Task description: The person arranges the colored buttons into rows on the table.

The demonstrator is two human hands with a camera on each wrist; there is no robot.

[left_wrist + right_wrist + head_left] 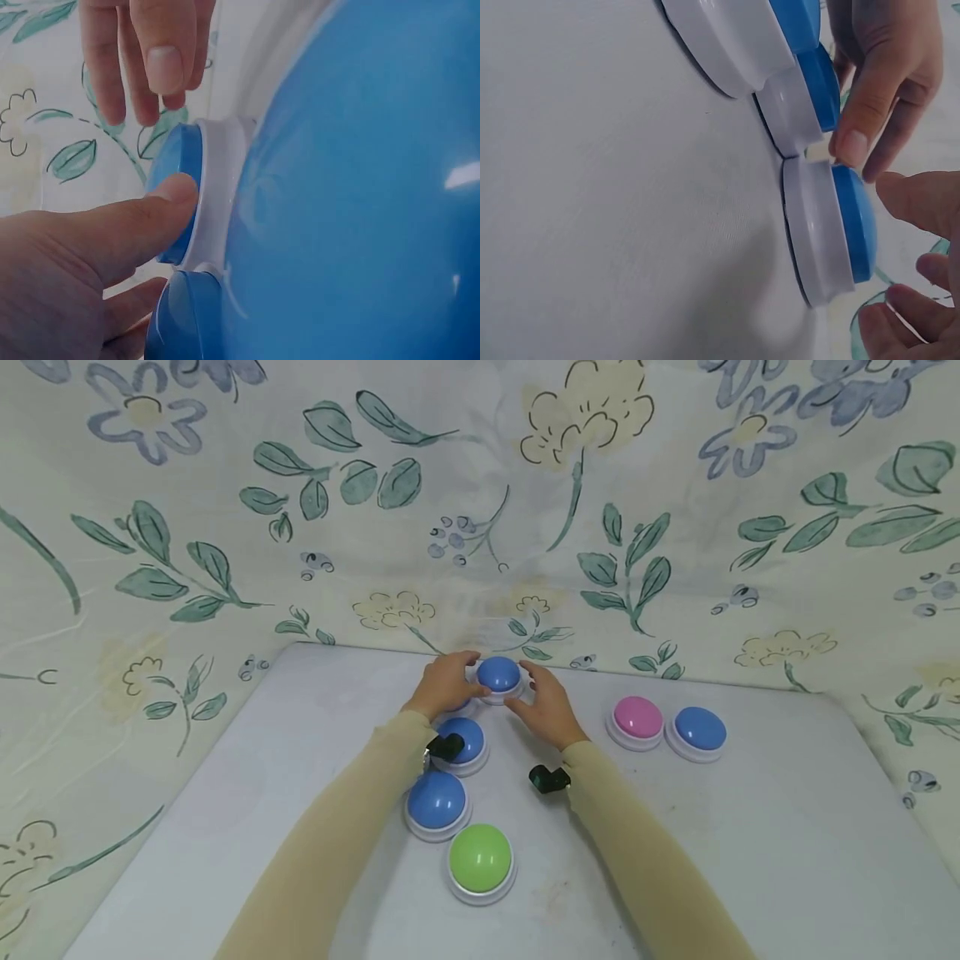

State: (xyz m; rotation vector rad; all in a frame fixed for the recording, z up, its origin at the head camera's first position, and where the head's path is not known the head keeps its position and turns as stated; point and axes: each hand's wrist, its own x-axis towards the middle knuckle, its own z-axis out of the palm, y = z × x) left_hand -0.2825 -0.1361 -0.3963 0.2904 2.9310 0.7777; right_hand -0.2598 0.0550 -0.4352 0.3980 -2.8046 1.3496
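At the far edge of the table sits a push button with a blue dome and white base [498, 675]. My left hand [444, 685] is at its left side, the thumb [176, 189] touching the dome's edge in the left wrist view. To its right, my right hand [551, 706] has loosely bent, spread fingers; the right wrist view shows them apart from the button [821, 232]. Another blue button lies mostly hidden under the left hand. Nearer stand two more blue buttons, one partly behind the left wrist [467, 739] and one below it [437, 802].
A green button [480, 858] stands at the near end of the curved row. On the right, a pink button [637, 718] and a blue button [700, 728] stand side by side on the white table [780, 827]. Flower-patterned cloth [480, 468] rises behind the table.
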